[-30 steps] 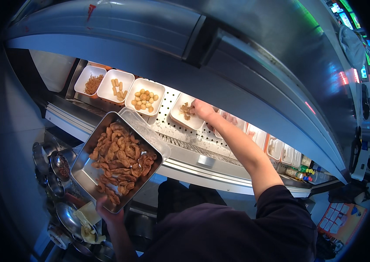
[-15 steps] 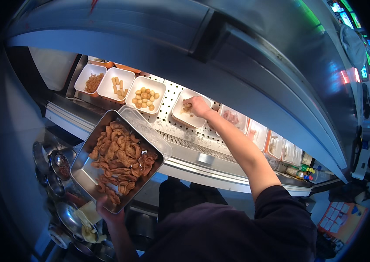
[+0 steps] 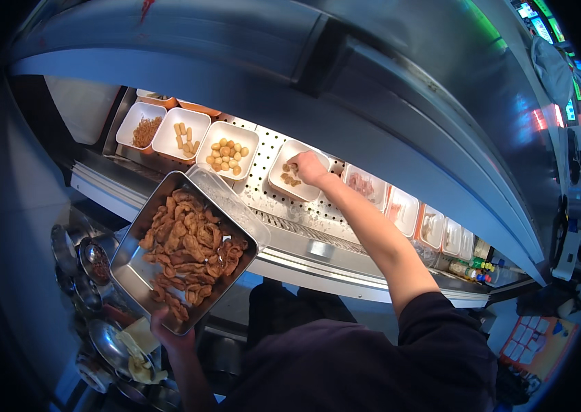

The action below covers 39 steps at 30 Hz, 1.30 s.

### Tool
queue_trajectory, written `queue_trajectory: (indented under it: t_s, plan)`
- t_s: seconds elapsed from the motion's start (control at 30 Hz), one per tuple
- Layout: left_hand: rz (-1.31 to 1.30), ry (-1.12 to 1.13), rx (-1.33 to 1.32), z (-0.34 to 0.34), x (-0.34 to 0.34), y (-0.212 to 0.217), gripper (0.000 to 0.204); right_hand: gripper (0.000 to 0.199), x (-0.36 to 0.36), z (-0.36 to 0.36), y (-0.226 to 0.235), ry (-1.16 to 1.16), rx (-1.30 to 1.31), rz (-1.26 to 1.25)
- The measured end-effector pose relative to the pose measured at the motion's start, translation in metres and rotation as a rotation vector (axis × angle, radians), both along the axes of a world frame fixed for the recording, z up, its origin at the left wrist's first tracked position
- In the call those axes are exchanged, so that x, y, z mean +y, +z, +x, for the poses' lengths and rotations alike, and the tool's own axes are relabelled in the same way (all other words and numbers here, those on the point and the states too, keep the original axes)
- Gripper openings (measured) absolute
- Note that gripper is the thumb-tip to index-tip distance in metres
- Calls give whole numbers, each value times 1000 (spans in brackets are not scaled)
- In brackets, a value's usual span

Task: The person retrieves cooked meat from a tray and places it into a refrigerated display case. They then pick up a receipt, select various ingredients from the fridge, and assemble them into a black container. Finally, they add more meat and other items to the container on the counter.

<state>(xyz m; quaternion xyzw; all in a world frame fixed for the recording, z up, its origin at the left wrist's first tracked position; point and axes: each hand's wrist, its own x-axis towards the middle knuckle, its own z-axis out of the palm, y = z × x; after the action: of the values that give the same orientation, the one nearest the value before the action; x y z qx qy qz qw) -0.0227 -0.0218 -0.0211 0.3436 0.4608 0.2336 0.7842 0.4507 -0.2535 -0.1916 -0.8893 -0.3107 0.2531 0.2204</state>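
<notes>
Two hands share the work. Low on the left, the left hand (image 3: 170, 328) grips the near edge of a steel tray (image 3: 129, 268) of fried brown pieces (image 3: 191, 250); keep it level. Further right, the right hand (image 3: 309, 167) pinches small morsels in a white display dish (image 3: 298, 180), so lift gently to avoid spilling.

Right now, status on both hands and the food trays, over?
Left hand holds the metal tray of fried pieces by its near edge. Right hand is in the white dish, fingers on brown pieces. Nothing blocking either hand.
</notes>
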Motion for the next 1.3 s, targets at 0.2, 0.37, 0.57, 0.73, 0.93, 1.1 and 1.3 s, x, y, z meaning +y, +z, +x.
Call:
queue_trajectory:
  t_s: [0.2, 0.37, 0.57, 0.73, 0.93, 1.1, 1.3]
  plan:
    - [-16, -17, 1, 10, -3, 9, 53, 33, -19, 3, 1, -63, -112, -68]
    - [-182, 59, -21, 28, -3, 24, 57, 28, 13, -29, 18, -108, -134, -196]
    - [-128, 68, 19, 33, -3, 24, 61, 22, 8, -13, -8, -90, -52, -40]
    - [-94, 79, -18, 26, -7, 17, 63, 20, -18, -1, 4, -86, 55, 52]
    - [-232, 168, -179, 10, 1, 2, 72, 24, -29, 2, -3, -134, -42, 82]
    - [-93, 44, -152, 14, -4, 4, 55, 30, -21, -6, 28, -170, -85, 84]
    - [-141, 18, -68, 29, 0, 12, 35, 30, -38, 9, -12, -109, -71, 81]
